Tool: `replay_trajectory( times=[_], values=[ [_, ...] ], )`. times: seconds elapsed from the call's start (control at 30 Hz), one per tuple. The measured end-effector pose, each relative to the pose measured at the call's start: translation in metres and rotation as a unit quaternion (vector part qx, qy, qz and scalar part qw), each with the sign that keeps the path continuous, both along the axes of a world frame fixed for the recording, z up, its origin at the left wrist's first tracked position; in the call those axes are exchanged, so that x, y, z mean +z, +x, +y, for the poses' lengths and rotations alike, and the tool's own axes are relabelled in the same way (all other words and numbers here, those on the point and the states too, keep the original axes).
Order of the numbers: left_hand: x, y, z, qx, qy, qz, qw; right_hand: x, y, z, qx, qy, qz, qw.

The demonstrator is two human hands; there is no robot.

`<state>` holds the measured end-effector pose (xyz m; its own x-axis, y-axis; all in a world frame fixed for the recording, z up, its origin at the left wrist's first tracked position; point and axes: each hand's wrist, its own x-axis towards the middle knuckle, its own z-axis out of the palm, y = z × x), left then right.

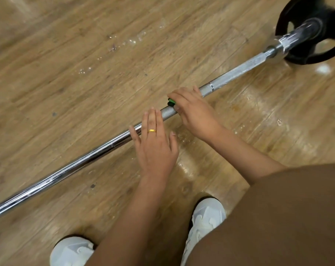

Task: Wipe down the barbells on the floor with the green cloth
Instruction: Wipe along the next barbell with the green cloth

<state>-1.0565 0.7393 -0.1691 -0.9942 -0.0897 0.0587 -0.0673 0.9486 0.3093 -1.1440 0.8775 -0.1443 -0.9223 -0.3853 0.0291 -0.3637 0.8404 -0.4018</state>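
Observation:
A long chrome barbell [67, 167] lies diagonally across the wooden floor, from lower left to a black weight plate [312, 33] at the upper right. My right hand [195, 112] wraps over the knurled middle of the bar, with the green cloth [171, 102] bunched under it; only a small green corner shows at my fingertips. My left hand [155, 144], wearing a gold ring, lies flat with straight fingers over the bar just left of the right hand.
My two white shoes [207, 217] stand on the wooden floor [86, 64] just below the bar. Shiny wet-looking specks mark the floor beyond the bar. The barbell's left end runs out of view.

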Motion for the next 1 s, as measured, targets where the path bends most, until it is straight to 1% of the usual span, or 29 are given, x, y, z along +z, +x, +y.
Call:
replay_trajectory(
  times=[0.1,0.13,0.27,0.33,0.5,0.7,0.87,0.9,1.0],
  values=[
    [-0.001,0.006,0.0,-0.014,-0.011,0.013,1.0,0.0,0.002,0.0,-0.065,-0.023,0.006,0.998],
    [-0.002,0.008,0.001,-0.017,-0.013,0.018,1.0,-0.001,0.007,-0.004,-0.072,-0.024,0.012,0.997],
    [-0.007,0.015,0.002,-0.021,-0.017,0.029,0.999,-0.003,0.022,-0.006,-0.02,-0.024,0.017,0.999],
    [-0.01,0.019,0.003,-0.025,-0.019,0.037,0.999,0.0,0.02,0.003,-0.01,-0.021,0.019,1.0],
    [-0.017,0.029,0.007,-0.035,-0.03,0.048,0.998,0.001,0.033,0.0,-0.085,-0.043,0.01,0.995],
    [-0.023,0.043,0.01,-0.051,-0.044,0.049,0.997,0.001,0.044,0.004,-0.016,-0.026,0.007,1.0],
    [-0.024,0.053,0.013,-0.072,-0.063,0.044,0.994,0.002,0.051,0.008,-0.116,-0.049,-0.009,0.992],
    [-0.024,0.055,0.013,-0.077,-0.065,0.041,0.994,0.002,0.057,0.004,-0.109,-0.05,-0.011,0.993],
    [-0.023,0.061,0.016,-0.083,-0.061,0.036,0.994,-0.001,0.071,-0.002,-0.033,-0.041,-0.008,0.999]
  ],
)
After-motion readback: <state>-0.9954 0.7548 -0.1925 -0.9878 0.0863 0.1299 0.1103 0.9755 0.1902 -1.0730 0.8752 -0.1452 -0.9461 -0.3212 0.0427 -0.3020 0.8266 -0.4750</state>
